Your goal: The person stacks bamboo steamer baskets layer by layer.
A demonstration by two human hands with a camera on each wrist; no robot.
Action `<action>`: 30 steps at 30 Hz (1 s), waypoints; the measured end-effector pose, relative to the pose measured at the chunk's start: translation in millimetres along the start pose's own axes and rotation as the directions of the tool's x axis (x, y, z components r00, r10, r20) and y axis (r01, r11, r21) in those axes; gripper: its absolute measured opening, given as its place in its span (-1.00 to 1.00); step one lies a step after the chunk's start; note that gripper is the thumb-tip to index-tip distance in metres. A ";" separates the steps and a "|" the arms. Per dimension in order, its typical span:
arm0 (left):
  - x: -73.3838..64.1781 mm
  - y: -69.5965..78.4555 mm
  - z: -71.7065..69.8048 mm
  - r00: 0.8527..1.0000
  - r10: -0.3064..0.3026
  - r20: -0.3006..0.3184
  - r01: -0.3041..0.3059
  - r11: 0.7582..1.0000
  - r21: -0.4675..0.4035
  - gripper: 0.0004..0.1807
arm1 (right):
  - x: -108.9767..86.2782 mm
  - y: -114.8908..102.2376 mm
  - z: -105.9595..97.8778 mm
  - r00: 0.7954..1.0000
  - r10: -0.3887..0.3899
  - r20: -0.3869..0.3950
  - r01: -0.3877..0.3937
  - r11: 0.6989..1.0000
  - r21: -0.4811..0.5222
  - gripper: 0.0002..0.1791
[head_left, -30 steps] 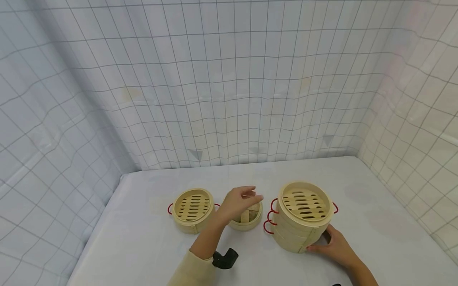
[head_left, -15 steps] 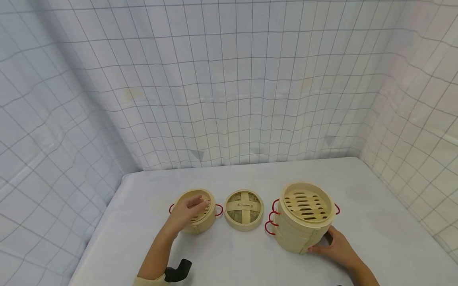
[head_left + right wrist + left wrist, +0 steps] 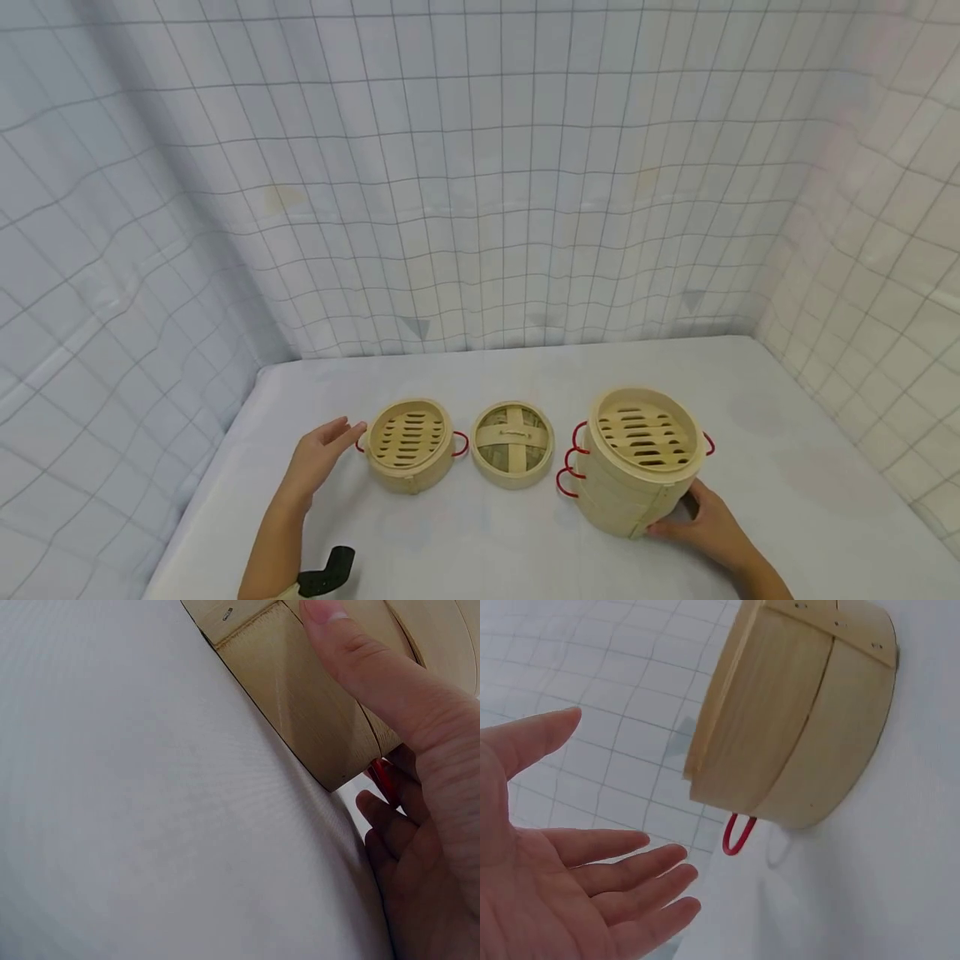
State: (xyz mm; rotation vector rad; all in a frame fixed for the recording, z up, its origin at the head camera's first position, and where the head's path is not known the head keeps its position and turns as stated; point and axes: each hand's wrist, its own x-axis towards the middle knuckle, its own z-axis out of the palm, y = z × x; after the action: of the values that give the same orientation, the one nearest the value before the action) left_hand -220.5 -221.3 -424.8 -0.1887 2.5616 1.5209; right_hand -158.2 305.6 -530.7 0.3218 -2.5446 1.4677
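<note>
My left hand [image 3: 317, 458] is held with its fingers extended and thumb apart, left of a small bamboo steamer basket [image 3: 408, 450] with a slotted floor and red loop handles. In the left wrist view the palm faces that basket's side [image 3: 795, 712], with a gap between. At the right stands a taller stack of bamboo steamer baskets [image 3: 637, 467], red handles along its left side. My right hand [image 3: 708, 525] holds the stack low on its right side. The right wrist view shows the thumb [image 3: 375, 667] against the basket wall, the fingers bent near a red handle [image 3: 384, 782].
A round bamboo lid [image 3: 513, 444] with a crossed-strip top lies between the small basket and the stack. The white table [image 3: 450, 550] runs back to a white grid-patterned curtain [image 3: 480, 183], which also hangs at both sides.
My left hand has moved left, from over the lid, across the small basket, to its left side. My right hand has stayed at the stack's lower right. The baskets and lid have not moved.
</note>
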 end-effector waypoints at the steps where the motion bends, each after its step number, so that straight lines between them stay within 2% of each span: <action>1: 2.2 -3.1 -0.9 1.000 -0.016 0.014 0.015 1.000 0.025 -0.05 | -0.3 0.3 0.3 1.000 0.000 0.002 -0.001 1.000 0.004 -0.10; 4: 10.0 -10.4 -2.2 0.998 -0.041 0.055 0.037 0.997 0.071 -0.02 | -1.1 1.2 0.9 1.000 -0.009 0.005 0.009 1.000 0.019 -0.11; 10: 24.1 -18.5 0.9 0.994 -0.039 0.099 0.035 0.999 0.038 -0.06 | -1.7 3.1 0.1 0.999 -0.047 -0.003 0.047 0.998 0.044 -0.13; 17: 38.5 -19.1 3.9 0.991 -0.019 0.134 0.013 0.999 0.050 -0.15 | -0.4 3.2 -0.7 0.999 -0.051 -0.001 0.051 0.998 0.020 -0.11; 23: 53.0 -30.7 1.3 0.978 -0.011 0.208 0.016 1.000 -0.024 -0.25 | -0.1 0.7 -0.6 0.999 -0.044 -0.004 0.044 0.999 0.025 -0.11; 27: 59.2 -34.2 -1.1 0.975 -0.002 0.223 0.021 0.996 -0.084 -0.31 | 0.5 1.5 0.0 0.999 -0.051 -0.008 0.051 0.999 0.017 -0.12; 30: 61.0 -33.9 -2.3 0.977 -0.003 0.213 0.026 0.994 -0.104 -0.37 | 0.8 2.5 0.2 0.998 -0.054 -0.011 0.054 0.999 0.007 -0.12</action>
State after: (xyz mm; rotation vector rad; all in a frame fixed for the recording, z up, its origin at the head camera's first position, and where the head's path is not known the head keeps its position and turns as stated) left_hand -274.0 -241.2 -464.9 -0.0535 2.3127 1.5802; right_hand -159.6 306.6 -532.7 0.3801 -2.5025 1.4560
